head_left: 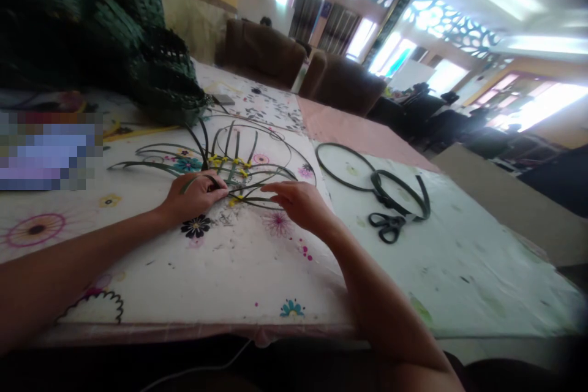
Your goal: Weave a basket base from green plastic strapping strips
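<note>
Pinched between my left hand's (195, 196) fingers is a dark green strip (202, 179) of the woven strip lattice (229, 162); that grip is narrow and closed on it. My right hand (298, 202) has thumb and forefinger closed on the end of another strip (255, 201) at about three o'clock from the left hand. The lattice lies flat on the flowered tabletop (220, 269), fanning out toward twelve o'clock. At ten o'clock a stack of green woven baskets (156, 67) crowds close to it. At three o'clock lie loose strip hoops (344, 162) and black scissors (388, 226), well apart from my hands. Toward six o'clock the cloth runs bare to the tabletop's near edge.
</note>
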The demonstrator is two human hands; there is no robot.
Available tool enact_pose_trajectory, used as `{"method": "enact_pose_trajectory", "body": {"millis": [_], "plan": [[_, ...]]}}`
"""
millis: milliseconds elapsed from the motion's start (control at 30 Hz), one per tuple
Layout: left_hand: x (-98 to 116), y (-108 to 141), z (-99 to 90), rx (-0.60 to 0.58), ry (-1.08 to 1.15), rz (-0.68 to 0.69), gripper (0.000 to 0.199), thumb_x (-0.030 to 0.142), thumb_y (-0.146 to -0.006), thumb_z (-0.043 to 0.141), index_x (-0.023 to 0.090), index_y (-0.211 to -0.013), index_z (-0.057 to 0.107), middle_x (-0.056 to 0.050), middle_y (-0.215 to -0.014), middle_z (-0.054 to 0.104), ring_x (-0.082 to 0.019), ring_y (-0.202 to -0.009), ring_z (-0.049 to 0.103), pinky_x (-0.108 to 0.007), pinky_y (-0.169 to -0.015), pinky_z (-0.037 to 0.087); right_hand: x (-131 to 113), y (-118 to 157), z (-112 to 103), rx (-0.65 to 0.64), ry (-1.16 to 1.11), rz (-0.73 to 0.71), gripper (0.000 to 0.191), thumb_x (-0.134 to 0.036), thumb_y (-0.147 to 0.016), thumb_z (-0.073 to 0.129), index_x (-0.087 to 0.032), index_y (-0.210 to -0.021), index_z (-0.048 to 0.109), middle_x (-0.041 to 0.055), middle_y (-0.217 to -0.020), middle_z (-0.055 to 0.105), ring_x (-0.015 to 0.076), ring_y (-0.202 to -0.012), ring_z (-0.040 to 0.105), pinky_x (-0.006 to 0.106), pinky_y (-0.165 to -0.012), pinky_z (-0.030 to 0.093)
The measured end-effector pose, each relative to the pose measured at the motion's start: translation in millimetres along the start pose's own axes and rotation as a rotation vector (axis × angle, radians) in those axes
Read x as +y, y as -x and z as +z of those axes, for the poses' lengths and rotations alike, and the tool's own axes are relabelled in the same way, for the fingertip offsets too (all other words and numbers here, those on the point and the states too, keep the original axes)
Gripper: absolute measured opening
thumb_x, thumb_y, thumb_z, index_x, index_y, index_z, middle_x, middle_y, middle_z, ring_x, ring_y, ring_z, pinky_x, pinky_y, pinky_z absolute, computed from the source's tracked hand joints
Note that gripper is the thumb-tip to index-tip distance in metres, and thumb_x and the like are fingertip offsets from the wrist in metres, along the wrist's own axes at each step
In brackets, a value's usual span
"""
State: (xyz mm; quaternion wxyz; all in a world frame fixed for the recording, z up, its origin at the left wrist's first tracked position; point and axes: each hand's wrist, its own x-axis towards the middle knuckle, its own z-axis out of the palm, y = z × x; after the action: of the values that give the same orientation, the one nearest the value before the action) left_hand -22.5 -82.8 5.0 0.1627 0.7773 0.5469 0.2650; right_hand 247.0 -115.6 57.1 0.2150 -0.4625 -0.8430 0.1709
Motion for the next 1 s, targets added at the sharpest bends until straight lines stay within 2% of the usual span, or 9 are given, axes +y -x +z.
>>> {"method": "enact_pose_trajectory", "body": {"millis": [133, 200, 300, 367, 400, 500, 600, 800, 1000], "plan": [[-8.9, -1.2, 6.9, 0.023, 0.013, 0.02, 0.033, 0.053, -0.084, 0.06, 0.025, -0.084, 0.077, -0.004, -0.1, 0.079, -0.026, -0.098, 0.071, -0.03, -0.084, 0.052, -4.7, -0.9, 9.4, 0.076, -0.457, 0.041, 0.021, -0.015, -0.093, 0.057, -0.022, -0.108, 0.069, -0.0002, -0.082, 0.071, 0.014, -0.077, 0.068, 0.032, -0.081, 0.055], [-13.1, -2.1, 10.3, 0.032, 0.02, 0.036, 0.033, 0.054, -0.084, 0.061, 0.025, -0.084, 0.078, -0.004, -0.098, 0.079, -0.026, -0.097, 0.071, -0.03, -0.084, 0.053, -6.9, -2.4, 13.1, 0.049, -0.735, 0.038, 0.015, -0.026, -0.094, 0.062, -0.022, -0.108, 0.066, 0.0014, -0.091, 0.072, 0.015, -0.086, 0.07, 0.034, -0.085, 0.058], [-17.0, -3.0, 13.3, 0.038, 0.018, 0.044, 0.032, 0.053, -0.084, 0.062, 0.026, -0.084, 0.079, -0.004, -0.098, 0.079, -0.026, -0.097, 0.071, -0.031, -0.085, 0.054, -6.2, -7.6, 24.7, 0.0, -0.893, -0.047, 0.039, -0.037, -0.093, 0.069, -0.027, -0.129, 0.062, 0.0046, -0.112, 0.072, 0.0185, -0.107, 0.069, 0.038, -0.095, 0.057], [-17.9, -3.1, 13.9, 0.038, 0.02, 0.047, 0.032, 0.053, -0.084, 0.062, 0.026, -0.085, 0.079, -0.004, -0.099, 0.079, -0.026, -0.097, 0.071, -0.031, -0.086, 0.053, -2.3, -12.8, 37.6, 0.041, -0.757, -0.1, 0.055, -0.034, -0.092, 0.07, -0.03, -0.145, 0.054, 0.0045, -0.112, 0.071, 0.0192, -0.107, 0.067, 0.04, -0.097, 0.056], [-18.0, -3.0, 13.9, 0.036, 0.021, 0.05, 0.032, 0.052, -0.084, 0.062, 0.026, -0.085, 0.079, -0.004, -0.099, 0.079, -0.026, -0.097, 0.071, -0.031, -0.086, 0.053, 0.1, -15.6, 44.9, 0.086, -0.62, -0.114, 0.055, -0.031, -0.093, 0.07, -0.03, -0.146, 0.055, 0.0051, -0.112, 0.07, 0.02, -0.107, 0.066, 0.041, -0.098, 0.055], [-17.2, -2.4, 12.7, 0.035, 0.01, 0.057, 0.033, 0.053, -0.084, 0.061, 0.026, -0.086, 0.079, -0.004, -0.098, 0.08, -0.025, -0.098, 0.071, -0.03, -0.084, 0.053, 5.5, -22.3, 64.2, 0.176, -0.096, -0.116, 0.038, -0.024, -0.093, 0.07, -0.025, -0.131, 0.069, 0.0101, -0.118, 0.067, 0.0256, -0.115, 0.059, 0.047, -0.102, 0.047], [-14.5, -1.7, 9.7, 0.022, -0.022, 0.064, 0.032, 0.052, -0.085, 0.06, 0.026, -0.087, 0.079, -0.003, -0.099, 0.079, -0.025, -0.096, 0.071, -0.03, -0.082, 0.051, 3.9, -24.7, 73.4, 0.139, 0.208, -0.138, 0.028, -0.023, -0.095, 0.069, -0.023, -0.123, 0.074, 0.0121, -0.125, 0.066, 0.0282, -0.12, 0.053, 0.047, -0.104, 0.04], [-8.9, -0.6, 4.3, -0.006, -0.067, 0.08, 0.031, 0.05, -0.087, 0.06, 0.025, -0.086, 0.079, -0.004, -0.101, 0.079, -0.026, -0.094, 0.07, -0.031, -0.074, 0.047, -2.1, -26.9, 78.2, 0.053, 0.352, -0.197, 0.021, -0.019, -0.102, 0.055, -0.017, -0.108, 0.075, 0.0119, -0.105, 0.067, 0.0255, -0.105, 0.053, 0.041, -0.102, 0.036], [-15.1, -1.9, 8.6, 0.011, 0.037, 0.059, 0.032, 0.052, -0.087, 0.062, 0.026, -0.084, 0.078, -0.004, -0.098, 0.08, -0.025, -0.098, 0.07, -0.029, -0.081, 0.052, 4.4, -32.0, 85.8, 0.01, 0.344, -0.184, 0.02, -0.014, -0.1, 0.052, -0.018, -0.102, 0.072, 0.011, -0.099, 0.065, 0.0253, -0.098, 0.053, 0.038, -0.092, 0.039]]}}
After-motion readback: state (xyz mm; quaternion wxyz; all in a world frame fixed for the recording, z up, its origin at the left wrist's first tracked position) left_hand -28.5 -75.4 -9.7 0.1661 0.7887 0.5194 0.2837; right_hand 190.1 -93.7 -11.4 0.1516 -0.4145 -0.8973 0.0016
